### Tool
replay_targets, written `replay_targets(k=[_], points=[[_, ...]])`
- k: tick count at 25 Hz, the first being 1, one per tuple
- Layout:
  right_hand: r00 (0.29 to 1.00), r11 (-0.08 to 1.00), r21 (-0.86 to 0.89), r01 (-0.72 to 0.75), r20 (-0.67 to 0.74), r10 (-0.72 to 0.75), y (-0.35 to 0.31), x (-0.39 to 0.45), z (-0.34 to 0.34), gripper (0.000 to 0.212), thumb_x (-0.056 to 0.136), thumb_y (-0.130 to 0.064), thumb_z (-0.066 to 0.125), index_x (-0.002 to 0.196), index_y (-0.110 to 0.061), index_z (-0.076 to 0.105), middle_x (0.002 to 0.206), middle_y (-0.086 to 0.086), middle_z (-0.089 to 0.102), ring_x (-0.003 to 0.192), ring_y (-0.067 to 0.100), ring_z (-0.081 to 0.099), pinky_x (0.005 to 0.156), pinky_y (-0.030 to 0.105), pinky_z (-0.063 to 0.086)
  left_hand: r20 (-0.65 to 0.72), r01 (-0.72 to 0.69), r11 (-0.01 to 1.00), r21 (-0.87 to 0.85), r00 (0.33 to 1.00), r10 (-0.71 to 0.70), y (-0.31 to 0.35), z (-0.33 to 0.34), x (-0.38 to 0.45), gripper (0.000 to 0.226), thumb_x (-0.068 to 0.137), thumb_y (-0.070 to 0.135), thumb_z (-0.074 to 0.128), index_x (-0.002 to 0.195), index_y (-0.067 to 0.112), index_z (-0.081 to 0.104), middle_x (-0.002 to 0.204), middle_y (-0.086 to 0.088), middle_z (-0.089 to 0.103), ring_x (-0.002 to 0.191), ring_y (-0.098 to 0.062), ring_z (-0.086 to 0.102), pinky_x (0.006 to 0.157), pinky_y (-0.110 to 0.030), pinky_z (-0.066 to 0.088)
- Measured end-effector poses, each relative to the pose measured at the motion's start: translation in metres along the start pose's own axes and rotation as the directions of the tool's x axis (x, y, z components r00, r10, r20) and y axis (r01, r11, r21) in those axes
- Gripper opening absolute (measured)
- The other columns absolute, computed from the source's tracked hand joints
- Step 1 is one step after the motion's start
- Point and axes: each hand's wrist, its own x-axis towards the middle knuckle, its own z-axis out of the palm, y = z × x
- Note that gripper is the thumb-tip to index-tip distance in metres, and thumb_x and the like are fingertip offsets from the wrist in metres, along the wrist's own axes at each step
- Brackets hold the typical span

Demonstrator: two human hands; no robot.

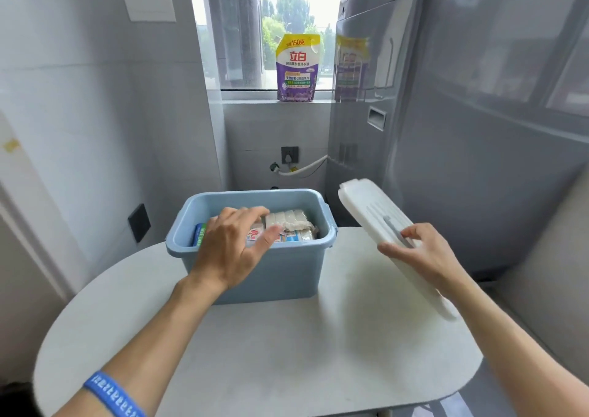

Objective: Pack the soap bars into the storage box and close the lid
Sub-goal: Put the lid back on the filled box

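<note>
A light blue storage box (280, 276) stands open at the far side of a small white table. Inside it lie several wrapped soap bars (291, 222), white and blue-and-white packs. My left hand (234, 246) hovers over the box's near rim with fingers spread, holding nothing. The white lid (373, 212) is lifted and tilted in the air to the right of the box, beyond the table's right part. My right hand (417, 252) grips it by the grey handle on its top side.
The white oval table (287, 353) holds only the box. A grey washing machine (478, 130) rises close on the right. A purple and yellow detergent pouch (297, 67) stands on the window sill. Grey walls close in on the left and behind.
</note>
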Motion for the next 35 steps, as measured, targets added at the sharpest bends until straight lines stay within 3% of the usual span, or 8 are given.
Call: replay_targets(k=[7,11,19,23,25,27,30,35], points=[[0.869,0.882,-0.025,0.470,0.189,-0.457,-0.120,-0.014,0.065,0.062,0.051,-0.066,0.075,0.096,-0.028,0.057,0.106,-0.015,0.052,0.096,0.006,0.052,0.076,0.020,0.040,-0.293,0.340,0.908,-0.244,0.867,-0.403,-0.037,-0.044,-0.006,0.057,0.093,0.053,0.030,0.127,0.017,0.057,0.125,-0.005,0.061,0.120,-0.026,0.047,0.102,-0.036,0.034],[0.752,0.753,-0.176,0.634,0.365,-0.549,-0.151,-0.015,0.101,0.068,0.051,-0.070,0.067,0.099,-0.024,0.057,0.106,-0.011,0.052,0.094,0.015,0.053,0.081,0.034,0.047,-0.239,0.373,0.868,-0.328,0.856,-0.458,-0.067,-0.058,-0.023,0.053,0.094,0.056,0.027,0.120,0.024,0.060,0.115,0.007,0.055,0.119,-0.022,0.048,0.102,-0.037,0.037],[0.677,0.760,-0.087,0.644,0.526,-0.514,-0.165,0.005,0.128,0.060,0.061,-0.072,0.067,0.103,-0.029,0.058,0.109,-0.020,0.052,0.096,0.008,0.055,0.080,0.030,0.045,0.008,0.569,0.748,-0.340,0.798,-0.603,-0.093,-0.049,-0.027,0.026,0.095,0.049,0.045,0.100,0.030,0.063,0.109,0.004,0.062,0.104,-0.014,0.056,0.085,-0.033,0.043],[0.751,0.862,0.069,0.502,0.459,-0.474,-0.150,0.014,0.118,0.021,0.089,-0.034,0.064,0.107,-0.027,0.074,0.116,-0.022,0.064,0.107,0.006,0.061,0.100,0.030,0.044,0.038,0.620,0.679,-0.394,0.749,-0.662,-0.092,-0.045,-0.025,0.018,0.090,0.039,0.055,0.102,0.028,0.062,0.107,0.005,0.065,0.102,-0.018,0.059,0.087,-0.039,0.048],[0.928,0.913,-0.176,0.369,0.135,-0.349,-0.131,0.014,0.116,0.031,0.086,-0.035,0.063,0.113,-0.021,0.071,0.122,-0.010,0.066,0.114,0.018,0.059,0.104,0.042,0.039,0.062,0.636,0.608,-0.476,0.713,-0.698,-0.089,-0.042,-0.026,0.009,0.091,0.037,0.055,0.097,0.032,0.060,0.102,0.008,0.064,0.096,-0.014,0.059,0.076,-0.032,0.046],[0.997,0.997,-0.017,-0.071,0.038,0.072,-0.106,0.012,0.105,0.068,0.072,-0.055,0.068,0.127,-0.016,0.059,0.130,-0.001,0.059,0.115,0.023,0.055,0.097,0.045,0.039,0.077,0.636,0.534,-0.557,0.680,-0.729,-0.085,-0.038,-0.026,0.007,0.091,0.036,0.055,0.097,0.033,0.059,0.100,0.009,0.063,0.093,-0.005,0.057,0.070,-0.025,0.041],[0.777,0.737,0.333,-0.588,0.487,0.399,-0.087,0.008,0.093,0.063,0.055,-0.063,0.074,0.104,-0.024,0.067,0.107,0.002,0.071,0.097,0.020,0.064,0.091,0.048,0.036,0.054,0.625,0.516,-0.586,0.665,-0.744,-0.083,-0.034,-0.026,0.010,0.091,0.035,0.054,0.100,0.031,0.058,0.098,0.010,0.062,0.091,-0.003,0.056,0.068,-0.025,0.040],[0.816,0.646,0.504,-0.574,0.414,0.402,-0.090,0.012,0.102,0.037,0.061,-0.039,0.083,0.090,-0.020,0.070,0.071,-0.005,0.072,0.078,0.015,0.064,0.075,0.039,0.047,0.067,0.624,0.460,-0.631,0.635,-0.769,-0.077,-0.031,-0.025,0.015,0.092,0.033,0.052,0.106,0.031,0.055,0.095,0.012,0.060,0.083,0.000,0.053,0.065,-0.023,0.037]])
